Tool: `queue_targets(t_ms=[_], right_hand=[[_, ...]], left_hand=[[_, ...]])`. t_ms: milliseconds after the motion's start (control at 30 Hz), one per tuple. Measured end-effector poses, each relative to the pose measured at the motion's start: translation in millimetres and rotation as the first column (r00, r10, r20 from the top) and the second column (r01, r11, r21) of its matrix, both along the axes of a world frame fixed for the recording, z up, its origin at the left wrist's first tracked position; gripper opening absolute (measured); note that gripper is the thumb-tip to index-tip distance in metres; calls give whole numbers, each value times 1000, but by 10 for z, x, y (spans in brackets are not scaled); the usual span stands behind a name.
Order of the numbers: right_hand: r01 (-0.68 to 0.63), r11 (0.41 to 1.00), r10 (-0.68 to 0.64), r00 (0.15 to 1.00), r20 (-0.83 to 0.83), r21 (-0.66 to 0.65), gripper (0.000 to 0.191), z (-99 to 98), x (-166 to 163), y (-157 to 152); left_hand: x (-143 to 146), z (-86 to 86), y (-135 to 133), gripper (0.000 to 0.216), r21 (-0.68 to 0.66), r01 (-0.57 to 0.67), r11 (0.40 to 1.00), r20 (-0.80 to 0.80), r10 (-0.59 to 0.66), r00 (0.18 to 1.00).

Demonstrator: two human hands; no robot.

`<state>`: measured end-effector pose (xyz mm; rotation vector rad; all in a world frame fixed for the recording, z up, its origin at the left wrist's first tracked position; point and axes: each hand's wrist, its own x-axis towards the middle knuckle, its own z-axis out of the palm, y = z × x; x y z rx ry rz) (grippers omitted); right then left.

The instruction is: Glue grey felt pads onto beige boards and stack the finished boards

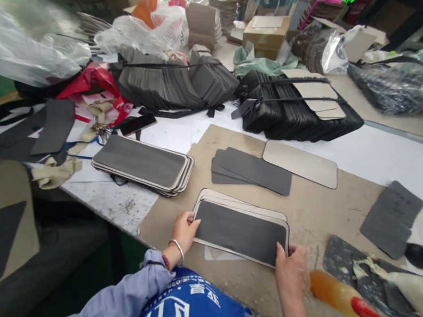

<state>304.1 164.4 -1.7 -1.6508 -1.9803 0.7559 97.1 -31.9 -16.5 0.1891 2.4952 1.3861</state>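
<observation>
Even, soft overhead light, faint shadows, mild glare on plastic bags point(15, 47), edges blurred and wide-angle warped.

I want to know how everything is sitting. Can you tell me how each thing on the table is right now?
Left hand: gripping the left end of the grey-topped beige panel stack.
Right hand: gripping its right end.
Grey-topped beige panel stack: lying flat, slightly fanned.
Second panel stack: flat, untouched.
Loose dark grey strips: overlapping, flat.
Single beige panel: flat, alone.
Orange glue bottle: lying on its side.
Black strapped bundles: tied.
</observation>
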Motion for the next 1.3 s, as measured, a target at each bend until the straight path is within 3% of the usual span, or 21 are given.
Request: queue_targets(t_ms=[267, 567, 1033, 1300], right_hand=[[-71, 983, 48, 989, -139, -171, 44, -152, 26, 101], [-130, 981, 120, 990, -76, -141, 44, -105, -156, -183], [-124, 983, 125, 992, -1, -136, 48, -82, -212, -223], [-148, 974, 143, 989, -40, -174, 46, -79, -200, -206]], left_hand=[[-115, 111, -93, 16, 141, 2, 990, 97, -15, 995], [-278, 152, -310, 40, 266, 37, 963, 348, -132, 928], [-378, 144, -426, 48, 401, -25, 916, 564, -225, 795], [-399, 109, -446, 42, 413, -57, 909, 589, -219, 778]])
